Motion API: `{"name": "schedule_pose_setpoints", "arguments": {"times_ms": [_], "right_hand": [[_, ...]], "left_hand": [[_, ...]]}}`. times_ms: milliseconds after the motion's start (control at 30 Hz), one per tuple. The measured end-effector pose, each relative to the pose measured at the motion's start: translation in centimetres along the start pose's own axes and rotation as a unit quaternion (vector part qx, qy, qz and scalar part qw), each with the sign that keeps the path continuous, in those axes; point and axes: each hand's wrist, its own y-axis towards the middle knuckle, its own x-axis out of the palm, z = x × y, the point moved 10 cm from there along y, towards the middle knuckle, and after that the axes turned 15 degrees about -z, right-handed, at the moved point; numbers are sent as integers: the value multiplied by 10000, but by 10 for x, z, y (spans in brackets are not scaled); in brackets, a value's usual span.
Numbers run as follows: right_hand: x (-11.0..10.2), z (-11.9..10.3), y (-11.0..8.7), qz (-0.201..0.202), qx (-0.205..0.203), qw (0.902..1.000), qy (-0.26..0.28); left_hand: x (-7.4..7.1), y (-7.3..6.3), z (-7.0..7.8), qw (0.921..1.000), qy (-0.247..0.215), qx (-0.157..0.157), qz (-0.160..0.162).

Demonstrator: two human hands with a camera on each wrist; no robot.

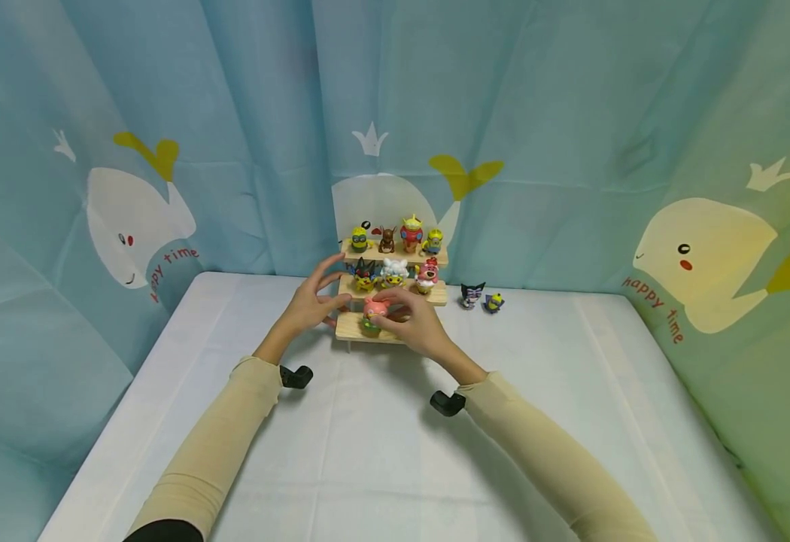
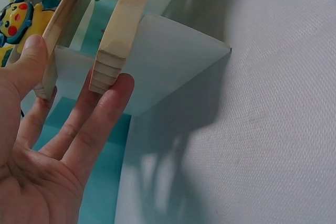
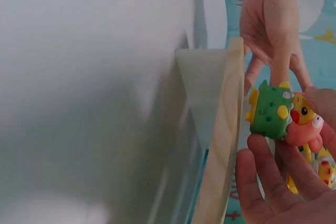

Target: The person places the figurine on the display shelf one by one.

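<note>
My left hand holds the left end of a three-tier wooden display stand. In the left wrist view its thumb lies over the middle shelf's end, with fingers against the shelf ends below. Above the lowest shelf, my right hand pinches a small figurine with a pink head, a yellow face and a green body. On the middle shelf stand a dark-eared figurine, a white-topped one and a pink bear figurine.
The top shelf carries several more figurines. Right of the stand, a black-eared figurine and a small yellow and dark one are on the white tabletop. A blue whale-print curtain hangs behind.
</note>
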Motion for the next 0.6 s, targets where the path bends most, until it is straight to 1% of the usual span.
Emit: {"name": "schedule_pose_setpoints", "arguments": {"times_ms": [100,233,300,467,533,600], "right_hand": [[4,-2,2,18,-115,9999,7],[9,-3,4,45,-132,9999,16],[11,-3,4,40,-147,9999,71],[15,-6,6,19,-163,9997,191],[16,-6,7,26,-128,9998,174],[17,-6,7,48,-102,9998,136]], "left_hand": [[0,0,0,10000,-53,-30,-23],[1,-1,3,9999,-110,-59,-80],[3,-2,7,9998,-114,-73,-110],[6,-9,24,9998,-121,-55,-120],[7,-11,28,9998,-124,-41,-122],[8,-11,29,9998,-109,-31,-139]]}}
